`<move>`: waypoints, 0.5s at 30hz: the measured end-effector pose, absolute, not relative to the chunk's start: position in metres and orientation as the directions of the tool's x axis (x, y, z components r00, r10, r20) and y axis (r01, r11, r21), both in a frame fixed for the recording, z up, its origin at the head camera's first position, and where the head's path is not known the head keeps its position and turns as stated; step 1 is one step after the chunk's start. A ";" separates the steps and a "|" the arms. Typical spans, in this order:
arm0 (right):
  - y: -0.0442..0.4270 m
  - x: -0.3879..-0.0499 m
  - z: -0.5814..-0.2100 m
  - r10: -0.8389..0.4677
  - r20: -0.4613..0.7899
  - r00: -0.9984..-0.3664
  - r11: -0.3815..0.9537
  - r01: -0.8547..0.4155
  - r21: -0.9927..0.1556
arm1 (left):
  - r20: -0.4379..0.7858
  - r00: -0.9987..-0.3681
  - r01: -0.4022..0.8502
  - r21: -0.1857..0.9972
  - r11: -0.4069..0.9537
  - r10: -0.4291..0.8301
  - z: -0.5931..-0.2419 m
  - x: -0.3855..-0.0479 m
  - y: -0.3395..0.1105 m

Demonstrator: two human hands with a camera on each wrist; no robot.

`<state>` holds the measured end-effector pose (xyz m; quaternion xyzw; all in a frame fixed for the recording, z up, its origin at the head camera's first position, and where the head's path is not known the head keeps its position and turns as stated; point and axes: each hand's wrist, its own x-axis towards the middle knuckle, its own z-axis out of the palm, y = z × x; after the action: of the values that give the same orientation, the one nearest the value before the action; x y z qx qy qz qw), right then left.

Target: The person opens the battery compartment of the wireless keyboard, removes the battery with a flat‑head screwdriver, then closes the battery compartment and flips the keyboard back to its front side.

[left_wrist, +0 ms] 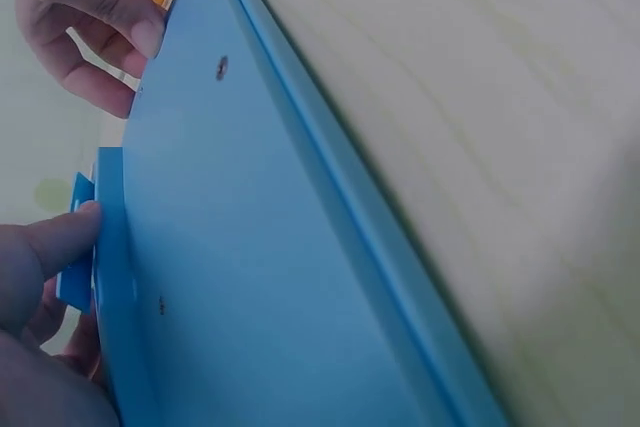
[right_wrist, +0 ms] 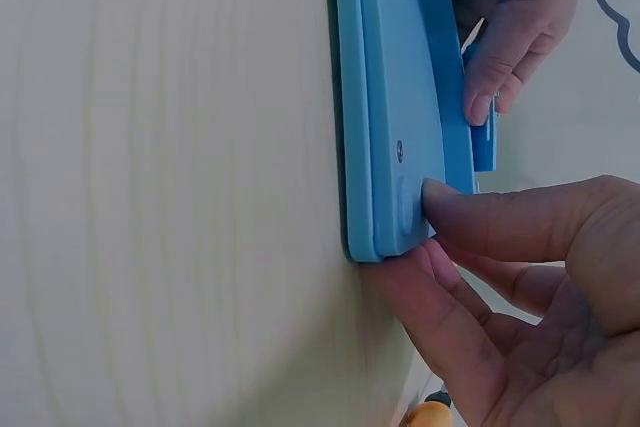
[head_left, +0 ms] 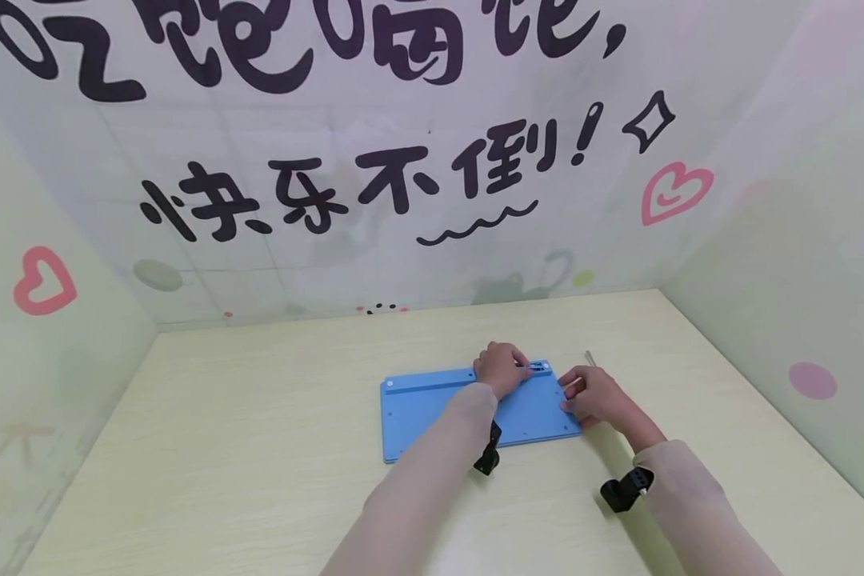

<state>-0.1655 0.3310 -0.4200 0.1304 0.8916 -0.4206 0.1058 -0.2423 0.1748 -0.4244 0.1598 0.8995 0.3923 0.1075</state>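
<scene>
Blue panel (head_left: 540,418): located on the desk (head_left: 187,480), right of centre, long axis running left to right, right end set slightly farther from the person. Nearest, the left sleeve (head_left: 432,472) crosses above the panel's near edge; the right sleeve (head_left: 694,492) passes outside its right end.

Right hand (head_left: 596,396): at the right short end, thumb on the edge of the upper face, fingers curled below, pinching that end. Whether the end is raised off the desk cannot be told. From these fingers the panel extends leftward along its length.

Left hand (head_left: 500,370): somewhat farther off, at the raised ridge (head_left: 425,382) along the far long edge, right of its middle. Thumb and fingers pinch a small blue tab (left_wrist: 76,272) on the ridge's outer side; the grip behind it is partly hidden.

Finding: the tab lies within the left fingers, left of and beyond the right ones. In judgement, work on the tab falls to the left hand, with the right steadying the end.

Beyond the right hand, a thin rod (head_left: 590,358) lies on the desk. Farthest, a printed wall (head_left: 317,280).
</scene>
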 end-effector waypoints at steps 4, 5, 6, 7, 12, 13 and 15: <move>0.331 -0.166 -0.420 0.145 -0.299 -0.943 0.612 0.323 -0.722 | -0.041 -0.920 0.221 0.766 0.604 0.390 -0.426 -0.244 0.171; 0.331 -0.166 -0.420 0.142 -0.299 -0.944 0.612 0.321 -0.722 | -0.039 -0.918 0.224 0.773 0.594 0.396 -0.426 -0.245 0.170; 0.330 -0.166 -0.420 0.143 -0.301 -0.943 0.610 0.323 -0.723 | -0.040 -0.915 0.223 0.780 0.584 0.403 -0.426 -0.245 0.169; 0.331 -0.166 -0.420 0.144 -0.302 -0.942 0.610 0.325 -0.723 | -0.042 -0.912 0.222 0.785 0.578 0.408 -0.425 -0.245 0.167; 0.331 -0.166 -0.422 0.155 -0.309 -0.938 0.612 0.336 -0.716 | -0.039 -0.900 0.218 0.821 0.527 0.434 -0.423 -0.248 0.161; 0.331 -0.166 -0.422 0.158 -0.311 -0.937 0.613 0.340 -0.713 | -0.035 -0.898 0.219 0.829 0.514 0.439 -0.422 -0.248 0.159; 0.331 -0.166 -0.422 0.166 -0.316 -0.934 0.614 0.349 -0.708 | -0.021 -0.894 0.224 0.843 0.489 0.447 -0.420 -0.249 0.156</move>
<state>-0.1663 0.3307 -0.4216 0.1446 0.8914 -0.4151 0.1101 -0.2494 0.1562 -0.4201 0.1964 0.8545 0.4658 0.1196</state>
